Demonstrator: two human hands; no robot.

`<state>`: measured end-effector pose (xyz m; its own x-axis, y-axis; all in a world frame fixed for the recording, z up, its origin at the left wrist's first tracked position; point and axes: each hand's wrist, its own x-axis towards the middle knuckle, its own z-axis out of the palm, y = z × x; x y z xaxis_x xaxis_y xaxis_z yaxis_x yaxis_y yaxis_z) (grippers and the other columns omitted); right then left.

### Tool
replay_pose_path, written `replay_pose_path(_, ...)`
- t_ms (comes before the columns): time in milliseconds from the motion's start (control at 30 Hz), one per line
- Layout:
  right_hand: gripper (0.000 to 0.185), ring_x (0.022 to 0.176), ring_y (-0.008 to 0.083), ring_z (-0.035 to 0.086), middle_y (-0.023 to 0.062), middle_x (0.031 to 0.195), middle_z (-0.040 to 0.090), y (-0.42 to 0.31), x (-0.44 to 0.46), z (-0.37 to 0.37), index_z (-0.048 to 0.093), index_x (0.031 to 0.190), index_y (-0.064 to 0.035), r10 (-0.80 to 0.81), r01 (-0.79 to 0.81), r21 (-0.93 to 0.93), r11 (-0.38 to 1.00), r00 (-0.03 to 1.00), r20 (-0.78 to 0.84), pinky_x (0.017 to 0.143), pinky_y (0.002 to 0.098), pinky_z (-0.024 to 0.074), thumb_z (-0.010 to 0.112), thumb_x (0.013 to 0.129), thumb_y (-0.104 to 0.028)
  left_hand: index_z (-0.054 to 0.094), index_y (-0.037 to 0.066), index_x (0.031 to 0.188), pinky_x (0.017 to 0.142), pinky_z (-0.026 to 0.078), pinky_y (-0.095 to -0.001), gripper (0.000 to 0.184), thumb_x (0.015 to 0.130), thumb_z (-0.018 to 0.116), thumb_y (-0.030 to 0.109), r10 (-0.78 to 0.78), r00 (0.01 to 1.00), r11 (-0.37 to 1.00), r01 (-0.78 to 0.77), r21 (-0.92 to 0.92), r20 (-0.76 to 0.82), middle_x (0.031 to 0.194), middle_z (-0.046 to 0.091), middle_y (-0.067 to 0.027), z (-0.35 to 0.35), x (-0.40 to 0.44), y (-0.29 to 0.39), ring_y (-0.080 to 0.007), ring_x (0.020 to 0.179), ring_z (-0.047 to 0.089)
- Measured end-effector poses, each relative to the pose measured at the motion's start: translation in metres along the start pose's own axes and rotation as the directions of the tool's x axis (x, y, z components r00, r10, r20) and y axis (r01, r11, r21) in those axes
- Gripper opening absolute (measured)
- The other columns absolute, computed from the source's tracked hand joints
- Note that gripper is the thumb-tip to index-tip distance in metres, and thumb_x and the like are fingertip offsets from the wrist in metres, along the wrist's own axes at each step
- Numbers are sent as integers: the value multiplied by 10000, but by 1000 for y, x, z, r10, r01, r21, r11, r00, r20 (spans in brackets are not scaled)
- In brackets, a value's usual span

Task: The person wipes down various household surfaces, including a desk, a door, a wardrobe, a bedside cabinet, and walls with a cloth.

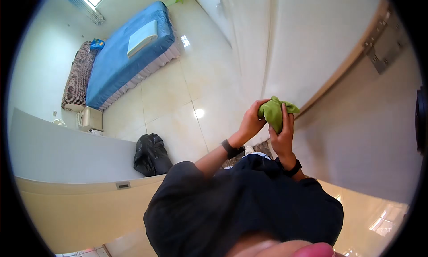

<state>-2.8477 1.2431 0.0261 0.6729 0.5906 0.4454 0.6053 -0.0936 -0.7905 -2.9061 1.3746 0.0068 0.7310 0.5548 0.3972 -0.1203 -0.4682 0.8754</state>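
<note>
Left hand [253, 120] extends toward one o'clock, right hand [282, 140] toward eleven, both grasping green cloth [273, 111]; loose corner points to three, long axis indistinct.

I see one soft green cloth [272, 116] from here, plain and yellowish-green, bunched into a loose, crumpled wad — its folds gathered toward the middle. It is held up off the floor between the left hand [250, 122] and the right hand [283, 136], which grip it from either side. One loose end flares out rightward — whether it touches anything, I can't tell.
</note>
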Motion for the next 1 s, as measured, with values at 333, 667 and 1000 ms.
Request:
replay_pose_path(333, 717, 1219, 458, 449, 278, 1298, 450, -9, 56, 11, 299, 1480, 5, -48, 37, -82, 996, 989, -138, 1024, 451, 391, 605, 832, 1, 568, 52, 1202, 810, 519, -340, 522, 721, 722, -77, 223, 974, 964, -215, -157, 38, 1046, 638, -153, -6, 90, 5, -314, 974, 638)
replay_pose_path(667, 607, 1143, 423, 546, 246, 1253, 545, -11, 41, 37, 471, 1353, 61, -25, -99, -224, 970, 870, -493, 982, 448, 438, 679, 787, -9, 579, 76, 1198, 793, 531, -352, 533, 712, 724, -84, 412, 801, 906, -310, -287, 434, 1047, 597, -129, -18, 124, -2, -309, 944, 625)
replay_pose_path(1000, 625, 1175, 434, 513, 249, 1269, 522, 20, 147, 125, 446, 1387, 9, -13, -137, -306, 942, 896, -444, 987, 434, 438, 634, 792, 50, 532, 70, 1194, 801, 501, -426, 462, 765, 654, -49, 215, 934, 971, -173, -164, 284, 1096, 585, -172, -41, 189, -101, -412, 987, 583)
